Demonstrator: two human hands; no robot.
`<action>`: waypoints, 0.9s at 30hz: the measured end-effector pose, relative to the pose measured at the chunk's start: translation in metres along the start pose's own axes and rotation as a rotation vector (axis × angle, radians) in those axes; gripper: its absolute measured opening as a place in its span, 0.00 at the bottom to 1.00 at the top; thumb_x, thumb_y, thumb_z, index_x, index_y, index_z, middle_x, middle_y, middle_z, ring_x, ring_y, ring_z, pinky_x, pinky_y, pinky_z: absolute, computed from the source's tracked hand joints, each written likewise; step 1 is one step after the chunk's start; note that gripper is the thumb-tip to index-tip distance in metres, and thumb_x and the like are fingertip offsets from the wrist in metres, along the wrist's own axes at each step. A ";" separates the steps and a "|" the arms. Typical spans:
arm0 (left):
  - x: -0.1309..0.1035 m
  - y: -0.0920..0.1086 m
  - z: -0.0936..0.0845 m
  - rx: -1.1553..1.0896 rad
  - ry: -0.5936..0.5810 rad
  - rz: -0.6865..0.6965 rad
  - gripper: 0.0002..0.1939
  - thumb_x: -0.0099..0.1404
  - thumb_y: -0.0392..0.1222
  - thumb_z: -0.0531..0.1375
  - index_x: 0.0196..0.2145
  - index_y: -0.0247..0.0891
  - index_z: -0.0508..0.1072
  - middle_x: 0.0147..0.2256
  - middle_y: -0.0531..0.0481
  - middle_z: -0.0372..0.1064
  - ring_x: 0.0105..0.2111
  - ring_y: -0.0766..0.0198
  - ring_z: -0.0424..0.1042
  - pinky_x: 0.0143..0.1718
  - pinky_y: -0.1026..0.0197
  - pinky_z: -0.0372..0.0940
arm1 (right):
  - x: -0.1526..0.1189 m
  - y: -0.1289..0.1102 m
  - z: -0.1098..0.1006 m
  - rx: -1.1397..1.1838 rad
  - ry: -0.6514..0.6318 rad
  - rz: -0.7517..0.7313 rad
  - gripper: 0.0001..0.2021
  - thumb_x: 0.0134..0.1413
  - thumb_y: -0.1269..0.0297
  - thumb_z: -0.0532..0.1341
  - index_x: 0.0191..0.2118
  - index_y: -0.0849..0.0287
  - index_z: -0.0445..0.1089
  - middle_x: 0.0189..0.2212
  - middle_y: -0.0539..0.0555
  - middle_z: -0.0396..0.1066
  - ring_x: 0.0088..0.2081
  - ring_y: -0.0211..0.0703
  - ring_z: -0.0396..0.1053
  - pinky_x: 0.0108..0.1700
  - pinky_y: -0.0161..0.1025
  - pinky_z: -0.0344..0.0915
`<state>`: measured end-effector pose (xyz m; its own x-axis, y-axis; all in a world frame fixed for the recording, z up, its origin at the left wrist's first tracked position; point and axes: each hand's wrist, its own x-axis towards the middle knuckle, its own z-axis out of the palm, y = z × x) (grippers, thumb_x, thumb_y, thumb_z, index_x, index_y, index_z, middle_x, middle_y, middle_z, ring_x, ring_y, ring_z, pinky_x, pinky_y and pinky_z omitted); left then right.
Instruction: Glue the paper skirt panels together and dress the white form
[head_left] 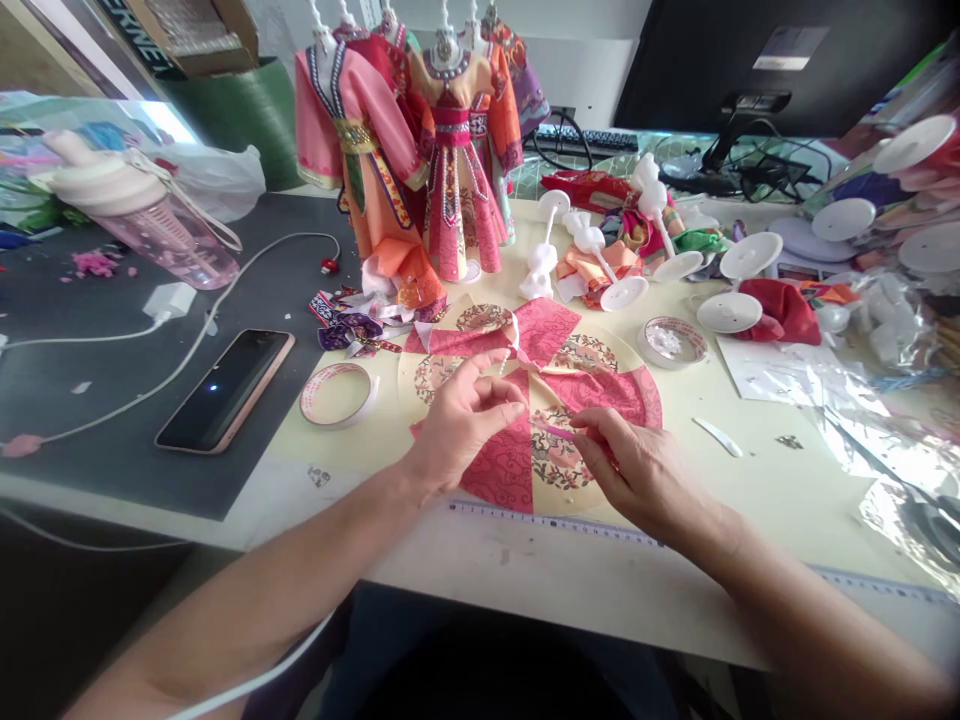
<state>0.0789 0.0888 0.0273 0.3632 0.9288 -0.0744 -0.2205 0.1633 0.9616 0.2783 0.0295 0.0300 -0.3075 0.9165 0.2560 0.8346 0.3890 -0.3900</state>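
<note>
My left hand (472,410) is closed in a pinch above a round fabric piece (495,470) of alternating red and cream flowered panels. A narrow white strip (515,335) shows by its index finger; what sits between the fingertips is too small to make out. My right hand (630,455) pinches a thin pink stick (556,432), its tip pointing left toward my left hand. A smaller red and cream fabric piece (551,325) lies folded over the far part of the round one.
Dressed doll figures (450,150) stand at the back. A tape roll (339,393) and phone (226,390) lie left, with a pink bottle (150,215) behind. A second tape roll (671,342) holds small white bits. A ruler (555,522) runs along the front; scissors (926,515) lie right.
</note>
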 end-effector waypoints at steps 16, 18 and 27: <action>0.000 0.001 0.001 0.014 0.007 -0.005 0.28 0.55 0.32 0.62 0.53 0.36 0.59 0.29 0.55 0.67 0.32 0.70 0.67 0.38 0.63 0.62 | -0.001 0.002 0.001 0.000 0.208 -0.197 0.07 0.57 0.71 0.56 0.42 0.58 0.64 0.25 0.52 0.70 0.24 0.37 0.64 0.26 0.35 0.59; 0.000 0.002 0.002 0.013 0.009 -0.009 0.29 0.55 0.32 0.63 0.54 0.35 0.59 0.29 0.55 0.67 0.31 0.70 0.66 0.38 0.63 0.62 | -0.002 0.001 0.001 0.010 0.205 -0.198 0.07 0.57 0.72 0.56 0.42 0.58 0.64 0.25 0.52 0.70 0.24 0.37 0.64 0.26 0.35 0.59; -0.001 0.004 0.001 0.059 -0.003 0.002 0.30 0.57 0.33 0.62 0.55 0.35 0.58 0.30 0.54 0.67 0.33 0.70 0.66 0.41 0.62 0.60 | 0.000 0.002 0.003 -0.006 0.265 -0.251 0.06 0.57 0.72 0.57 0.41 0.60 0.63 0.25 0.50 0.70 0.23 0.34 0.65 0.24 0.33 0.60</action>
<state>0.0790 0.0878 0.0314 0.3657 0.9280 -0.0713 -0.1673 0.1409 0.9758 0.2788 0.0304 0.0267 -0.3743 0.7360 0.5641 0.7511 0.5974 -0.2811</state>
